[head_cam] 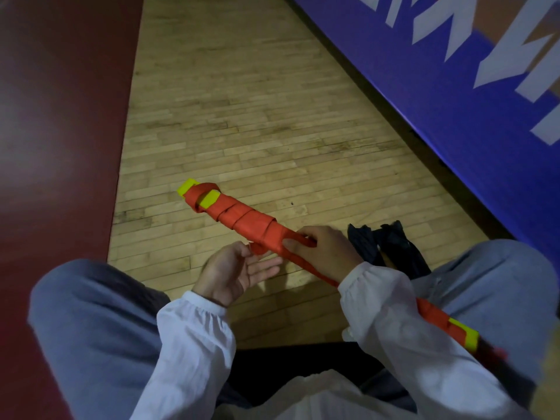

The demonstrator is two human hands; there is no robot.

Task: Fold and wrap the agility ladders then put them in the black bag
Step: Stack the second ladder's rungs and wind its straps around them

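Head view: a pale wood floor (242, 116) runs between a maroon strip (54, 116) and a blue panel (439, 101) whose white letters are cut off. The bag (391, 250) lies crumpled by the right knee, partly hidden. The ladder (242, 221), yellow rungs bound in orange strap, slants across the lap, its middle under the right sleeve. The right hand (324, 253) grips the strap; the left hand (236, 269) lies open, palm up, just beneath.

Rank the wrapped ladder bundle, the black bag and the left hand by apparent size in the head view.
1. Wrapped ladder bundle, clearly largest.
2-3. Left hand and black bag look alike; the bag is partly hidden, so no ranking.
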